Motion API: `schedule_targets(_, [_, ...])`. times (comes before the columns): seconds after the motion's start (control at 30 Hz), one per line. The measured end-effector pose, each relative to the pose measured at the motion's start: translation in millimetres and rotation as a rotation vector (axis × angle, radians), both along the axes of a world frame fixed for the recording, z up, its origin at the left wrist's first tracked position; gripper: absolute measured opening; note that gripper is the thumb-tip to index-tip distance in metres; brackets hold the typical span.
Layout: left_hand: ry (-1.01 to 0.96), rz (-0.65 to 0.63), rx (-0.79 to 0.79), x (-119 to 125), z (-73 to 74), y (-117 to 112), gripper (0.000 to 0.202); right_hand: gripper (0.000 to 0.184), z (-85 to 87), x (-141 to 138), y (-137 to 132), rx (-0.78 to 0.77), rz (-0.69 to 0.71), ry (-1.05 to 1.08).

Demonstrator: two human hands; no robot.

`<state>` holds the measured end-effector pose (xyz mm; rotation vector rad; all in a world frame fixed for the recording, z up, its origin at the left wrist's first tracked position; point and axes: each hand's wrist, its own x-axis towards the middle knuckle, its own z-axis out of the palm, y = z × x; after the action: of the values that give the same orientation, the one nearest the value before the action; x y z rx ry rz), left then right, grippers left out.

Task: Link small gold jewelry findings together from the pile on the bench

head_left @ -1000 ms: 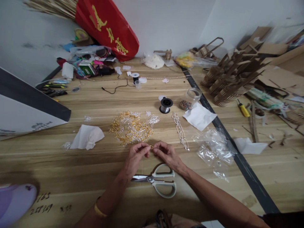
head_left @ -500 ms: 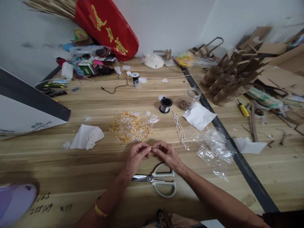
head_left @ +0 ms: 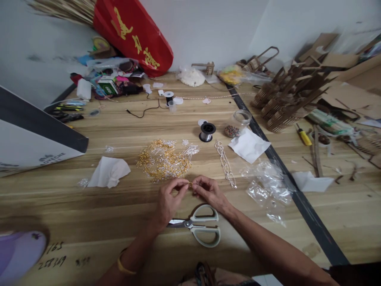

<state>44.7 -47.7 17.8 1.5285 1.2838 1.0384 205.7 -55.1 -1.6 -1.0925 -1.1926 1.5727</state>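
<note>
Ring (head_left: 190,184), pinched in the fingertips of left hand (head_left: 168,200) and right hand (head_left: 211,193) above the worktop (head_left: 119,214), between glittering pile (head_left: 166,163) and scissors (head_left: 188,224), is best steadied with light, even pressure.

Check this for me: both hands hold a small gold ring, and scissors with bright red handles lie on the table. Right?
Not quite: in the head view, the scissors have pale handles, not red ones. The rest stands: the left hand and right hand hold the small gold ring, and the scissors lie on the table.

Head-worn view, forward and down
</note>
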Motion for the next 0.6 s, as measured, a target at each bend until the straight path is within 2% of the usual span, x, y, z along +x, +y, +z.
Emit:
schedule_targets(0.1, [0.162, -0.075, 0.203, -3.2, -4.8, -0.6, 0.011, 0.035, 0.5, 0.8, 0.1, 0.036, 0.018, -0.042])
schedule_targets(0.2, [0.29, -0.128, 0.314, -5.5, -10.7, -1.2, 0.015, 0.034, -0.4, 1.5, 0.0, 0.076, 0.032, -0.076])
schedule_targets(0.4, [0.47, -0.189, 0.427, -8.8, -16.7, -2.8, 0.02, 0.034, -1.6, 2.3, -0.2, 0.09, 0.048, -0.116])
schedule_targets(0.6, [0.556, -0.192, 0.483, -9.0, -14.2, -1.6, 0.021, 0.031, -0.9, 2.4, -0.3, 0.101, 0.049, -0.113])
